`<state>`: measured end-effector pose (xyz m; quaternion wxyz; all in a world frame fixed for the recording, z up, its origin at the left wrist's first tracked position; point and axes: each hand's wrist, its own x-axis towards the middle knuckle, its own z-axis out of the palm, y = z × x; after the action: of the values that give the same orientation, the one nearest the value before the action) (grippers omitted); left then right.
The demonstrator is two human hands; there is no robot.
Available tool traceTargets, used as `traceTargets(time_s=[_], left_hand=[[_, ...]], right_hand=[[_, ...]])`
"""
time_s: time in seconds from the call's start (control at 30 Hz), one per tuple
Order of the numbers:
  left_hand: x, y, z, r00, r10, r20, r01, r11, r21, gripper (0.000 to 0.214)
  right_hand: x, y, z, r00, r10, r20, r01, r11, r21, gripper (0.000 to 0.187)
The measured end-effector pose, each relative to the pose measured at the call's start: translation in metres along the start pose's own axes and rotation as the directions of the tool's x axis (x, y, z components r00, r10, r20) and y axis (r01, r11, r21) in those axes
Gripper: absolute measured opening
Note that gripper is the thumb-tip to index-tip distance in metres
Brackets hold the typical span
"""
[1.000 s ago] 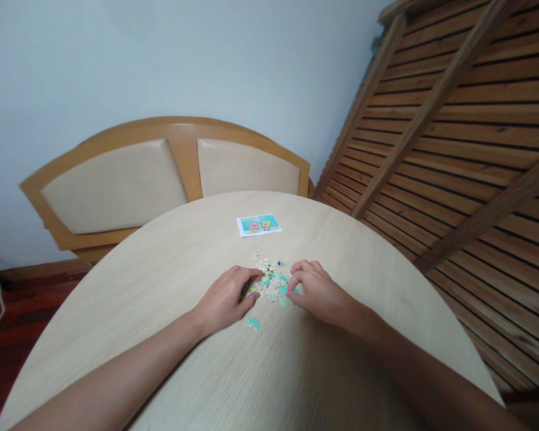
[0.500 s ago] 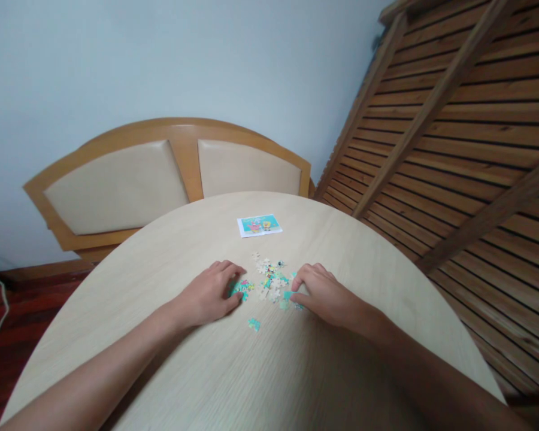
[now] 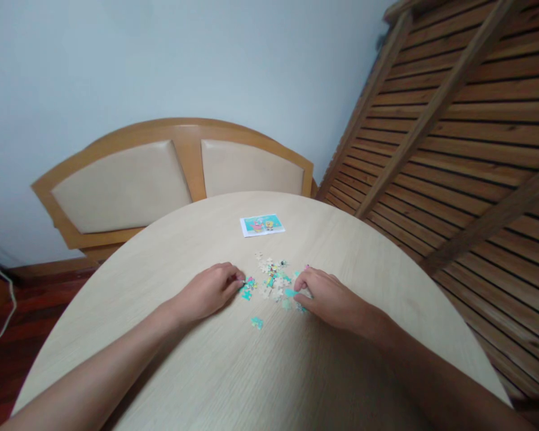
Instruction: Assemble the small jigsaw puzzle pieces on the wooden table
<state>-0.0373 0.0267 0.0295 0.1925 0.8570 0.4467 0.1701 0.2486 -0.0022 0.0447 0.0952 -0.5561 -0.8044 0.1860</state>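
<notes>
A small heap of jigsaw pieces (image 3: 273, 279), teal, white and yellow, lies on a round pale wooden table (image 3: 251, 371). My left hand (image 3: 206, 291) rests palm down at the heap's left edge, fingers curled, fingertips pinching at a coloured piece. My right hand (image 3: 330, 297) rests at the heap's right edge, fingers bent with their tips on teal pieces. One loose teal piece (image 3: 257, 322) lies apart, nearer to me. A small printed picture card (image 3: 262, 225) lies flat farther back on the table.
Behind the table stands a wooden bench back (image 3: 170, 173) with two beige padded panels, against a pale blue wall. A slatted wooden frame (image 3: 453, 131) leans at the right. A white cable (image 3: 4, 311) hangs over the dark floor at the left.
The heap has been spread out sideways. My left hand drew back left from the heap's middle to its edge, and my right hand shifted slightly right.
</notes>
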Motion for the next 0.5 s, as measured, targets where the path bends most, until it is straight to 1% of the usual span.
traceTargets(time_s=[0.13, 0.23, 0.3, 0.37, 0.43, 0.5], left_hand=[[0.002, -0.003, 0.005, 0.996, -0.051, -0.068, 0.050, 0.999, -0.014, 0.023], [0.004, 0.000, 0.007, 0.995, -0.058, -0.085, 0.055, 0.998, -0.034, 0.022], [0.004, 0.004, 0.008, 0.995, -0.042, -0.085, 0.037, 0.998, -0.054, 0.021], [0.004, 0.007, 0.010, 0.997, -0.017, -0.082, 0.011, 0.997, -0.071, 0.020], [0.003, 0.009, 0.012, 0.997, 0.018, -0.072, -0.023, 0.997, -0.068, 0.018], [0.002, 0.011, 0.014, 0.996, 0.055, -0.074, -0.058, 0.997, -0.051, 0.015]], right_hand=[[0.002, -0.002, 0.000, 1.000, -0.006, 0.026, 0.005, 1.000, 0.017, 0.015], [0.004, -0.004, -0.001, 0.999, 0.007, 0.051, -0.009, 0.999, 0.042, 0.021], [0.004, -0.004, -0.001, 0.999, 0.021, 0.046, -0.023, 0.999, 0.040, 0.019], [0.003, -0.004, -0.001, 0.999, 0.046, 0.018, -0.046, 0.999, 0.017, 0.013], [0.002, -0.003, 0.000, 0.998, 0.058, -0.005, -0.058, 0.998, -0.012, 0.013], [0.001, -0.003, 0.000, 0.999, 0.050, 0.004, -0.050, 0.998, -0.024, 0.013]])
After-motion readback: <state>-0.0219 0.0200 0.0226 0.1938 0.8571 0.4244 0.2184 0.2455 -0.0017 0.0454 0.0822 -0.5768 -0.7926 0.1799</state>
